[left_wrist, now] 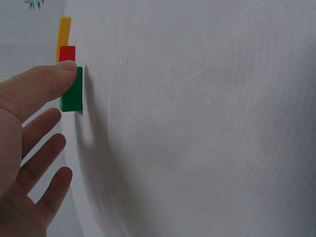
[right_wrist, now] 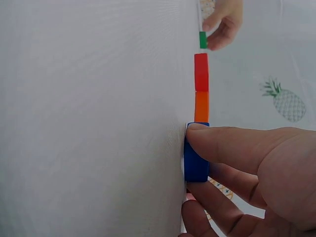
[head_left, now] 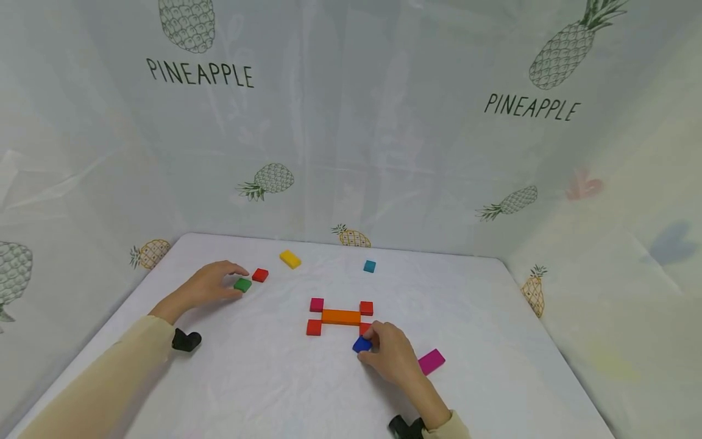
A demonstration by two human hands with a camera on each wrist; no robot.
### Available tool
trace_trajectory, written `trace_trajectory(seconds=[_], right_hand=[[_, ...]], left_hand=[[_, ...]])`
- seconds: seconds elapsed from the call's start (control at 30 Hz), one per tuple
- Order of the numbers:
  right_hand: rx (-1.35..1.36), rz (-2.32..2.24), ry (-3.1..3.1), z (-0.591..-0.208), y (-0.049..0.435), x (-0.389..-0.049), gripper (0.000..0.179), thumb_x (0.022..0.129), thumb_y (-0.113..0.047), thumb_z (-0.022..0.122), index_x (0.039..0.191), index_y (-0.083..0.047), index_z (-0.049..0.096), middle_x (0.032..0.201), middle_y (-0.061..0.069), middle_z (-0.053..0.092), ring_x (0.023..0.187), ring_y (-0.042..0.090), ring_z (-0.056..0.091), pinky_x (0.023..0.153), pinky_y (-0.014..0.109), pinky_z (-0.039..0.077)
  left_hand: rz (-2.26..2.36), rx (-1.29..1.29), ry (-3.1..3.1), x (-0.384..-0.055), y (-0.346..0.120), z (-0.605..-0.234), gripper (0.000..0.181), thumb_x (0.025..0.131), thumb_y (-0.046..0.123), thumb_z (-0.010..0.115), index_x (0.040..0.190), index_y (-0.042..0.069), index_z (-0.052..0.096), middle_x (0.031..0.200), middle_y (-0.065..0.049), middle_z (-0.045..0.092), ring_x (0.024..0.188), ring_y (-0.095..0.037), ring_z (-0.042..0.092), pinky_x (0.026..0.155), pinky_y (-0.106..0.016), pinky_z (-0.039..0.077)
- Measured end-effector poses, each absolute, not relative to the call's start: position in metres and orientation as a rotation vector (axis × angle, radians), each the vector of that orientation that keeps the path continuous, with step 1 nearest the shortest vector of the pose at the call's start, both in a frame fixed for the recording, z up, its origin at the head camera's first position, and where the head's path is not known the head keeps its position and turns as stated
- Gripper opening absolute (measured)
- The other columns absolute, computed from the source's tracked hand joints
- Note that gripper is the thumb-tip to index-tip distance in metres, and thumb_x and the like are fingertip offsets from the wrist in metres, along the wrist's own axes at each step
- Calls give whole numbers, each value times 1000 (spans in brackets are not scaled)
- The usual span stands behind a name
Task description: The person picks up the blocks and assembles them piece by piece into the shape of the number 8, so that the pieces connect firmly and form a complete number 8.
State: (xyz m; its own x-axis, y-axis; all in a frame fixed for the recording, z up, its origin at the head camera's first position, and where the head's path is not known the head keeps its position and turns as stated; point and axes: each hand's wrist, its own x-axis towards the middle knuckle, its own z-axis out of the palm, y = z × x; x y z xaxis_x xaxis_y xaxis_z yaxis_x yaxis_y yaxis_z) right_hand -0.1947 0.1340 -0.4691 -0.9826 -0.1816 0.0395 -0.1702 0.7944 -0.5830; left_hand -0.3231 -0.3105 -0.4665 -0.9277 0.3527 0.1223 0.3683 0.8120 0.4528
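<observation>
1. Pinching the blue block between thumb and fingers, the right hand is seen by the head view at the near right of a small arrangement on the white table. This arrangement has an orange bar in the middle, with a crimson block at its far left corner, and red blocks at the far right, near left and near right. The near-right one is partly covered by the fingers. To the right of this hand lies a magenta block.

2. In the same view, the left hand has its thumb and fingers on two sides of the green block, at the far left. Just beside it is a loose red block; farther away lie a yellow block and, to the right, a teal block.

3. In the left wrist view, the thumb overlaps the green block and other fingers are spread apart. One cannot tell whether the block is firmly gripped.

4. In the right wrist view, the thumb presses the blue block, with fingers behind it; the grip is narrow. Orange and red pieces appear beyond.
</observation>
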Motion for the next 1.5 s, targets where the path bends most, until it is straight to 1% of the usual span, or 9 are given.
trace_trajectory(seconds=[0.2,0.4,0.6,0.83,1.0,1.2,1.43,1.5], right_hand=[[-290,-952,2961,-472,135,-196,31,84,-18,92,105,-10,71,86,0,58,83,15,53,71,28,50],[-285,-955,2958,-473,136,-196,31,84,-18,91,105,-10,71,87,0,58,83,16,54,72,29,51],[-265,-968,2951,-473,137,-195,31,84,-18,92,105,-10,71,88,1,59,83,16,54,73,30,52],[-254,-1037,2940,-474,138,-194,31,84,-17,92,105,-9,71,90,0,61,86,16,56,74,30,55],[-257,-1101,2910,-476,138,-194,31,85,-17,91,107,-9,71,92,0,61,88,16,56,74,27,55],[-273,-1132,2880,-477,140,-195,32,85,-17,91,108,-8,70,92,1,60,88,17,56,74,27,54],[-286,-1136,2879,-479,141,-196,33,85,-18,91,107,-8,70,91,1,60,86,17,55,71,25,51],[-282,-1135,2878,-479,142,-196,33,85,-18,91,107,-8,70,91,1,60,86,17,55,71,24,51]], left_hand=[[-770,-593,-2964,-324,-314,-472,44,91,19,85,132,12,72,133,-16,69,128,-42,60,108,-66,45],[-794,-596,-2956,-324,-314,-476,41,91,16,85,130,11,73,123,-9,71,117,-34,63,105,-62,49],[-757,-607,-2918,-323,-313,-477,37,90,13,85,125,12,75,116,-4,72,110,-29,64,101,-59,51],[-736,-589,-2919,-322,-312,-480,34,91,12,83,124,12,75,115,-4,73,107,-28,65,99,-57,52],[-725,-553,-2930,-318,-314,-480,34,91,12,83,125,11,75,112,-5,72,105,-28,64,96,-55,53],[-756,-525,-2932,-310,-311,-478,35,91,14,84,124,10,74,109,-6,72,103,-29,63,93,-54,54],[-789,-528,-2930,-298,-301,-481,33,89,17,85,121,14,76,108,3,72,101,-22,63,90,-46,54],[-800,-515,-2932,-295,-296,-482,33,89,18,85,121,14,76,108,3,72,100,-22,63,88,-44,54]])
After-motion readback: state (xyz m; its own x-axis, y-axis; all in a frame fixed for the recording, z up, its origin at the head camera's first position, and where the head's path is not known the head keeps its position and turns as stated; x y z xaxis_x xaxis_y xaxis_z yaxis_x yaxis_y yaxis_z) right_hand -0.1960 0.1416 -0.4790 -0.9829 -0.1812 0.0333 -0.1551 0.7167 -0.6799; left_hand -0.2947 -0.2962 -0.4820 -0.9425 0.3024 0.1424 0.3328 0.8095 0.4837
